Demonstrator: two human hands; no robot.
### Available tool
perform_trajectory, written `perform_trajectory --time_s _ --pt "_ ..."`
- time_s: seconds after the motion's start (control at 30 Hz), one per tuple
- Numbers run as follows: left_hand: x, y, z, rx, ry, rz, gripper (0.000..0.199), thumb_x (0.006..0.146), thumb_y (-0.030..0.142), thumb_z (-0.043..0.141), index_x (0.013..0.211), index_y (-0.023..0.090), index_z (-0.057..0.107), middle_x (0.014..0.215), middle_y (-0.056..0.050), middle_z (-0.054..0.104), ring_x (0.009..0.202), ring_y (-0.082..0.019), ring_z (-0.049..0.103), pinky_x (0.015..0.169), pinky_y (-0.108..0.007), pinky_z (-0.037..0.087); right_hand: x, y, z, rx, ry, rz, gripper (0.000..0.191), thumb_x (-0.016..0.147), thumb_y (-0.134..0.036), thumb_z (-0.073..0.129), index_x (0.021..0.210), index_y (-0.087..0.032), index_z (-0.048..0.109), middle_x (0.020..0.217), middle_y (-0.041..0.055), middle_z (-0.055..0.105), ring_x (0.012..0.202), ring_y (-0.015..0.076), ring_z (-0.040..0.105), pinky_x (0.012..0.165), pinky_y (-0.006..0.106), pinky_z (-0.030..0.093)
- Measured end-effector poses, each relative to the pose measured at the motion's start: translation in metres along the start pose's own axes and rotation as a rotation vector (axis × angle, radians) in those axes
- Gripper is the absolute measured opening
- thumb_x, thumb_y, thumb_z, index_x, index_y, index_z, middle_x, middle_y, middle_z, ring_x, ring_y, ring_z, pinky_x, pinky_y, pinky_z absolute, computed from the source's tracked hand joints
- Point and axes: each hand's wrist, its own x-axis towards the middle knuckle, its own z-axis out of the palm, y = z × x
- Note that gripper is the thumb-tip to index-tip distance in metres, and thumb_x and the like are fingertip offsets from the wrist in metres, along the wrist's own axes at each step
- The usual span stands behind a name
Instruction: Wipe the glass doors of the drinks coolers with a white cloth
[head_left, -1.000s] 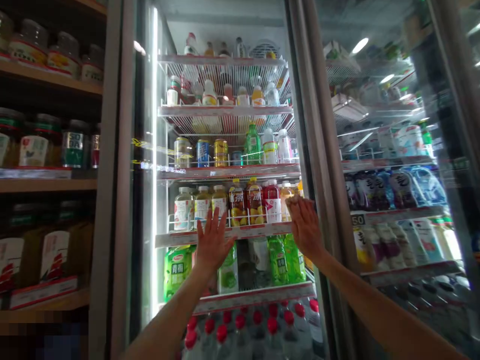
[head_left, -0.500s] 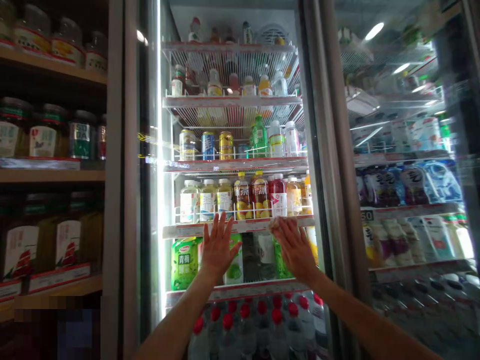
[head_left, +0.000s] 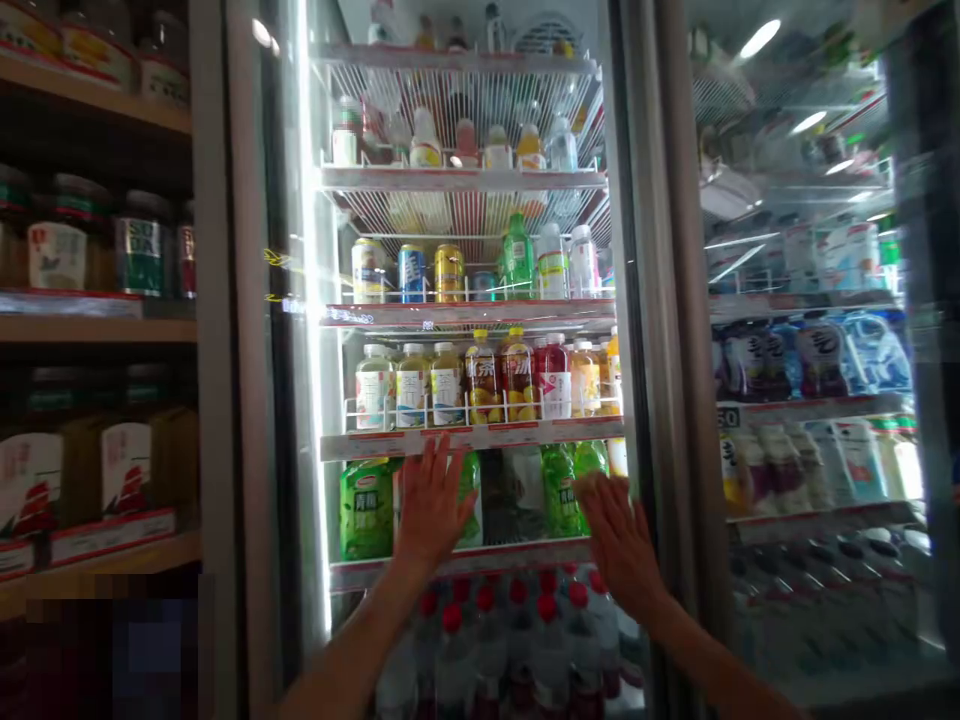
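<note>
My left hand (head_left: pixel 433 505) is raised with its fingers stretched out, flat towards the drinks cooler's glass door. It holds nothing and covers part of the green bottles (head_left: pixel 366 510) on the shelf behind. To the right, my right hand (head_left: pixel 621 535) lies palm-forward against the glass, over a small pale cloth (head_left: pixel 586 484). Most of that cloth is hidden under the fingers. Green bottles (head_left: pixel 559 490) stand just behind it, on the far side of the glass. Both arms reach up from the bottom of the view.
Shelves inside the cooler hold cans (head_left: pixel 448 272), tea bottles (head_left: pixel 517 375) and red-capped water bottles (head_left: pixel 547 608). A metal door frame (head_left: pixel 667 300) stands at the right, with another stocked cooler door beyond. Wooden shelves (head_left: pixel 97 330) with jars and bottles line the left.
My right hand has slid down and to the right with the cloth. My left hand stays spread in nearly the same spot. The view has shifted slightly downward.
</note>
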Motion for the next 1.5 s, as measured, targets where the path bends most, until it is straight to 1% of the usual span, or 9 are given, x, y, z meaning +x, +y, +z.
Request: perform_trajectory --time_s 0.1,0.3,0.47,0.53,0.73,0.93,1.17,1.37,1.5 --pt "-0.008 -0.002 0.001 0.014 0.014 0.054 0.057 0.083 0.037 0.047 0.134 0.015 0.037 0.142 -0.014 0.033 0.138 -0.026 0.012 0.111 -0.048 0.01 -0.024 0.008 0.0 0.0 -0.009 -0.003 0.062 0.085 -0.016 0.036 0.143 -0.029 0.018 0.147 0.0014 0.026 0.135 0.0235 0.024 0.108 0.05 0.025" --pt "-0.013 0.002 0.001 0.001 -0.032 0.005 0.054 0.085 0.038 0.043 0.133 0.015 0.039 0.143 -0.013 0.032 0.138 -0.025 0.009 0.111 -0.048 0.009 0.028 0.029 0.002 0.013 0.126 0.158 0.065 0.088 -0.018 0.036 0.144 -0.026 0.006 0.151 0.005 0.013 0.136 0.027 0.02 0.104 0.052 0.032" --pt "-0.023 0.007 0.0 -0.058 -0.045 -0.007 0.06 0.084 0.044 0.045 0.135 0.014 0.035 0.144 -0.015 0.03 0.138 -0.026 0.011 0.111 -0.049 0.01 -0.059 0.01 -0.002 -0.011 -0.065 0.018 0.064 0.086 -0.014 0.036 0.144 -0.022 0.012 0.15 0.0063 0.015 0.136 0.0273 0.019 0.104 0.049 0.033" --pt "-0.028 0.006 0.001 -0.085 -0.03 0.013 0.063 0.083 0.048 0.045 0.136 0.015 0.034 0.143 -0.015 0.032 0.138 -0.026 0.011 0.111 -0.049 0.01 -0.071 0.008 -0.002 -0.026 -0.102 -0.029 0.063 0.085 -0.012 0.037 0.144 -0.022 0.014 0.15 0.0061 0.019 0.136 0.0263 0.02 0.105 0.048 0.03" --pt "-0.038 0.007 0.004 -0.095 0.016 0.04 0.064 0.083 0.047 0.045 0.136 0.012 0.034 0.141 -0.018 0.035 0.138 -0.027 0.012 0.111 -0.05 0.01 0.007 0.0 0.0 0.034 -0.013 -0.008 0.06 0.084 -0.01 0.037 0.142 -0.018 0.021 0.15 0.0093 0.017 0.137 0.0282 0.017 0.108 0.051 0.025" --pt "-0.055 0.006 0.003 -0.077 0.011 0.086 0.061 0.084 0.042 0.045 0.137 0.014 0.032 0.141 -0.016 0.035 0.138 -0.027 0.013 0.111 -0.05 0.011 -0.027 -0.043 -0.001 0.077 -0.089 -0.24 0.057 0.078 -0.003 0.038 0.131 -0.021 0.043 0.149 0.0003 0.023 0.135 0.0239 0.022 0.107 0.044 0.029" --pt "-0.065 0.002 0.009 -0.094 -0.006 0.085 0.066 0.082 0.051 0.046 0.138 0.019 0.03 0.14 -0.012 0.038 0.138 -0.024 0.014 0.112 -0.048 0.009 0.038 -0.053 0.006 0.091 -0.072 -0.094 0.054 0.08 -0.01 0.038 0.134 -0.012 0.04 0.146 0.0113 0.029 0.137 0.0278 0.014 0.108 0.053 0.02" --pt "-0.065 0.001 0.003 -0.06 -0.017 0.118 0.063 0.081 0.051 0.047 0.134 0.019 0.037 0.14 -0.01 0.039 0.138 -0.025 0.015 0.112 -0.047 0.011 -0.003 -0.07 0.007 0.094 -0.155 -0.468 0.054 0.078 -0.013 0.044 0.132 -0.024 0.043 0.147 -0.0016 0.028 0.137 0.0211 0.016 0.114 0.045 0.008" --pt "-0.066 -0.005 0.003 -0.054 -0.001 0.149 0.062 0.08 0.052 0.048 0.133 0.02 0.039 0.14 -0.009 0.039 0.137 -0.024 0.016 0.112 -0.045 0.011 0.034 -0.064 0.006 0.084 -0.117 -0.327 0.055 0.079 -0.016 0.045 0.134 -0.023 0.041 0.146 0.0002 0.029 0.138 0.0224 0.014 0.113 0.048 0.005"
